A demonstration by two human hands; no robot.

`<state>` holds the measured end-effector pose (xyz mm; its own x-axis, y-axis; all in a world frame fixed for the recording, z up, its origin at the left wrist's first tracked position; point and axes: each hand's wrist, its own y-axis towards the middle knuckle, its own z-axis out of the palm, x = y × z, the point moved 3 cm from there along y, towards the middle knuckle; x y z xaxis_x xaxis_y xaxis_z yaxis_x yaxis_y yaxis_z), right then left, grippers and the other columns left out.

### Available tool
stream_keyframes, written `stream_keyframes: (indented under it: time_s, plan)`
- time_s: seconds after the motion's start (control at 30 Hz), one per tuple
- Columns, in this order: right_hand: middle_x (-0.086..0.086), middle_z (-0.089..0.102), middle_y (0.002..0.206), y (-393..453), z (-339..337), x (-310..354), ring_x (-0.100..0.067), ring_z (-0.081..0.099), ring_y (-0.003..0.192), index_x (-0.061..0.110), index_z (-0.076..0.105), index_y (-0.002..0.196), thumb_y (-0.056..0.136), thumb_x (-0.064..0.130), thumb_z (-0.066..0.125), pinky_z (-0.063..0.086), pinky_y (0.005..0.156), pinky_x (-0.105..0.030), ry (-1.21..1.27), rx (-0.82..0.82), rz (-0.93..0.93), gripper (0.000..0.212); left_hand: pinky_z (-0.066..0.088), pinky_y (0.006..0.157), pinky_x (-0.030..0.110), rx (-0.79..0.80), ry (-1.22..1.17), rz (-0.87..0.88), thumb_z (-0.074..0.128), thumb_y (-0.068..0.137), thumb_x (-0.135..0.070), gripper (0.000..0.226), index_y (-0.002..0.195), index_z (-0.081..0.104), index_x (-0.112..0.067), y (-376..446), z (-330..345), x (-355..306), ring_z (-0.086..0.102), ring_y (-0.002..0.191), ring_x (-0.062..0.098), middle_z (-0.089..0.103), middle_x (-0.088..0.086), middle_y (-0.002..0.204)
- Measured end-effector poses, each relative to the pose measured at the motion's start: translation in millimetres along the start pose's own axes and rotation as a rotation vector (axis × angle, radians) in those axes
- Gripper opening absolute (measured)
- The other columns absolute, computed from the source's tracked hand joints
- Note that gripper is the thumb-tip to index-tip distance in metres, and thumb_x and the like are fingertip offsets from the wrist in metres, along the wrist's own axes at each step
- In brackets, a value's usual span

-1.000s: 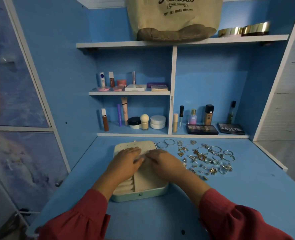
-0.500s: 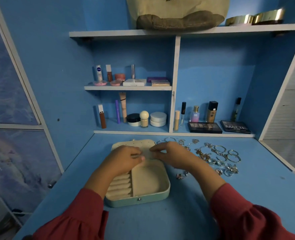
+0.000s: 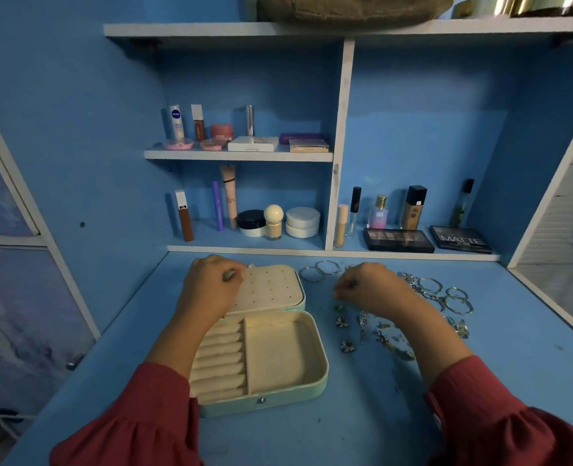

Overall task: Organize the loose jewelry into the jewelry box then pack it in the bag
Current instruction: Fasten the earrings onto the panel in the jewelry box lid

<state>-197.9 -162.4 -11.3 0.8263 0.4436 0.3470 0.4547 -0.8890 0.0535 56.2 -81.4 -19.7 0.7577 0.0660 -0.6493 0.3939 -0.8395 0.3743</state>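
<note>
2 hands (image 3: 211,287) (image 3: 369,287) apart, fingers curled, grip unclear, over blue desk (image 3: 362,415) below cosmetics shelves (image 3: 238,156).

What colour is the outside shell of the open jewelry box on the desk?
Pale mint green on the jewelry box, cream lining inside; the head view shows it.

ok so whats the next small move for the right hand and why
Probably lower the right hand and pinch one small earring from the loose pile. The jewelry box lies open with its tray bare, and the curled fingers hover just above the pieces.
</note>
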Motion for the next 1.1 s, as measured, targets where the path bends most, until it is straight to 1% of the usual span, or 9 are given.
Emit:
stream_keyframes:
  time_s: [0.1, 0.23, 0.4, 0.5, 0.63, 0.73, 0.93, 1.03, 1.1]
  plan:
    - [0.005, 0.069, 0.096, -0.8, 1.0, -0.9, -0.016, 0.061, 0.088, 0.025, 0.074, 0.095, 0.087, 0.041, 0.064, 0.052, 0.081, -0.033, -0.098, 0.011, 0.002, 0.021, 0.041, 0.096, 0.036, -0.071, 0.096, -0.042, 0.062, 0.090, -0.018, 0.023, 0.110, 0.071, -0.016, -1.2, -1.9, 2.9, 0.046, 0.116, 0.026, 0.061, 0.004, 0.117]
    - [0.008, 0.070, 0.095, -0.6, 4.6, -0.4, -0.014, 0.060, 0.089, 0.029, 0.074, 0.093, 0.086, 0.048, 0.063, 0.046, 0.090, -0.033, -0.167, 0.006, -0.028, 0.024, 0.042, 0.095, 0.040, -0.092, 0.164, -0.204, 0.057, 0.091, -0.020, 0.032, 0.121, 0.065, -0.016, -2.5, -6.8, 12.4, 0.044, 0.121, 0.030, 0.056, 0.008, 0.126]
    - [0.008, 0.069, 0.093, -2.1, 5.0, 1.8, -0.014, 0.058, 0.088, 0.029, 0.072, 0.092, 0.087, 0.052, 0.058, 0.034, 0.102, -0.038, -0.213, -0.011, -0.041, 0.028, 0.048, 0.077, 0.038, -0.041, 0.042, -0.318, 0.059, 0.086, -0.016, 0.010, 0.080, 0.063, -0.009, -4.2, -9.5, 26.0, 0.060, 0.085, 0.029, 0.065, 0.010, 0.087]
    - [0.011, 0.070, 0.089, -4.6, 5.0, 3.0, -0.012, 0.059, 0.087, 0.030, 0.073, 0.089, 0.084, 0.055, 0.060, 0.027, 0.105, -0.039, -0.187, 0.000, -0.035, 0.029, 0.048, 0.075, 0.037, -0.018, -0.090, -0.344, 0.062, 0.085, -0.014, 0.011, 0.074, 0.064, -0.010, -4.6, -10.3, 28.4, 0.061, 0.079, 0.031, 0.064, 0.010, 0.077]
    - [0.016, 0.070, 0.091, -7.4, 6.2, 4.5, -0.008, 0.058, 0.090, 0.034, 0.074, 0.090, 0.083, 0.046, 0.065, 0.024, 0.108, -0.040, -0.174, 0.002, -0.057, 0.016, 0.049, 0.080, 0.038, -0.036, -0.235, -0.367, 0.065, 0.083, -0.008, 0.007, 0.085, 0.071, -0.012, -3.3, -10.1, 34.2, 0.064, 0.087, 0.028, 0.068, 0.008, 0.086]
    - [0.015, 0.069, 0.089, -9.7, 5.8, 5.5, -0.009, 0.058, 0.091, 0.032, 0.072, 0.087, 0.083, 0.040, 0.067, 0.028, 0.106, -0.037, -0.126, -0.003, -0.067, 0.010, 0.048, 0.088, 0.035, -0.076, -0.349, -0.404, 0.067, 0.083, -0.006, 0.019, 0.101, 0.071, -0.007, -2.3, -9.3, 37.4, 0.063, 0.094, 0.024, 0.067, 0.006, 0.098]
    - [0.009, 0.068, 0.089, -10.7, 4.8, 10.4, -0.013, 0.061, 0.090, 0.025, 0.071, 0.089, 0.085, 0.024, 0.068, 0.043, 0.095, -0.034, 0.035, -0.051, -0.065, 0.006, 0.049, 0.082, 0.027, -0.149, -0.636, -0.410, 0.066, 0.084, 0.000, 0.020, 0.102, 0.068, -0.009, -3.0, -15.1, 34.7, 0.062, 0.091, 0.020, 0.067, 0.007, 0.099]
    - [0.008, 0.069, 0.087, -11.0, 4.8, 18.1, -0.007, 0.062, 0.085, 0.021, 0.073, 0.093, 0.086, 0.015, 0.069, 0.047, 0.082, -0.021, 0.304, -0.113, -0.056, 0.010, 0.048, 0.077, 0.025, -0.164, -0.771, -0.415, 0.062, 0.086, 0.002, 0.021, 0.100, 0.068, -0.012, -2.7, -19.9, 30.5, 0.062, 0.084, 0.014, 0.068, 0.003, 0.094]
    - [0.011, 0.066, 0.084, -10.7, 6.9, 32.1, 0.006, 0.056, 0.075, 0.021, 0.073, 0.096, 0.087, 0.014, 0.069, 0.040, 0.070, -0.007, 0.401, -0.167, -0.097, 0.012, 0.051, 0.077, 0.028, -0.145, -0.867, -0.424, 0.061, 0.085, 0.003, 0.021, 0.100, 0.069, -0.011, -1.3, -21.7, 31.5, 0.064, 0.084, 0.017, 0.070, 0.005, 0.095]
